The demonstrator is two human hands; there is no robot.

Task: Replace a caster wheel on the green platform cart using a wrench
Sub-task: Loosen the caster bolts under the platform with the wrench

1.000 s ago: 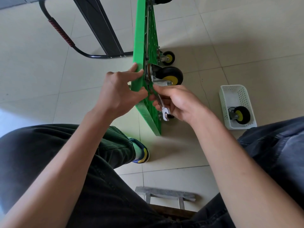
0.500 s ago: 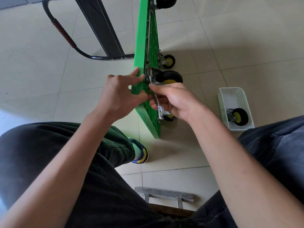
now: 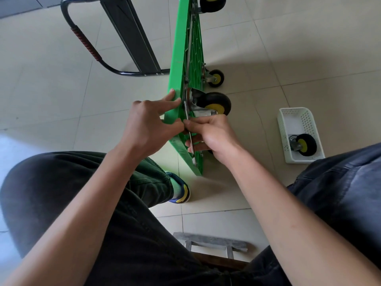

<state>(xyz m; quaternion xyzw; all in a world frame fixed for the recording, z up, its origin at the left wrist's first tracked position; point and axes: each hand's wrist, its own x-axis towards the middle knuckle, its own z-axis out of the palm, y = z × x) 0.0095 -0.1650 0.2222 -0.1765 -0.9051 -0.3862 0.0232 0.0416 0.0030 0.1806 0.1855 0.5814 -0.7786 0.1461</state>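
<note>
Gripping the wrench [image 3: 190, 139], right hand [image 3: 214, 137] fingers [image 3: 195, 148] curl round its shaft.

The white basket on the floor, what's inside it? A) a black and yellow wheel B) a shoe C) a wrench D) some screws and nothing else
A: the white basket on the tiled floor holds a loose caster wheel, black with a yellow hub; the wrench is in the right hand at the green cart.
</note>
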